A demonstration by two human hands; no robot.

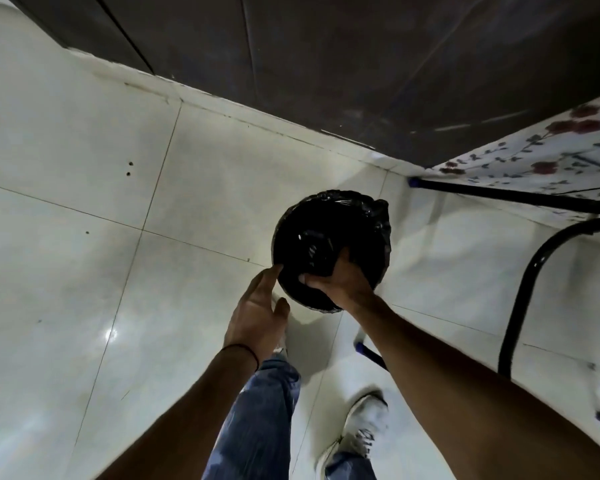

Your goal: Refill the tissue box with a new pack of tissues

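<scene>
Black-bagged bin (pixel 368 237) stands on white tile floor (pixel 84 271), near its wall edge. Right hand (pixel 343 284) grips dark item (pixel 316 252) over the bin mouth; identity unclear. Left hand (pixel 257 313) open, fingertips at rim.

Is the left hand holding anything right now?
No, the left hand is open, fingers straight, beside the bin; only the right hand grips a dark object.

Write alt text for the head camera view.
Seen from above, a person's right hand grips a dark object over a black-lined bin on a white tiled floor; the left hand is open beside its rim. A floral-clothed table stands right.
</scene>
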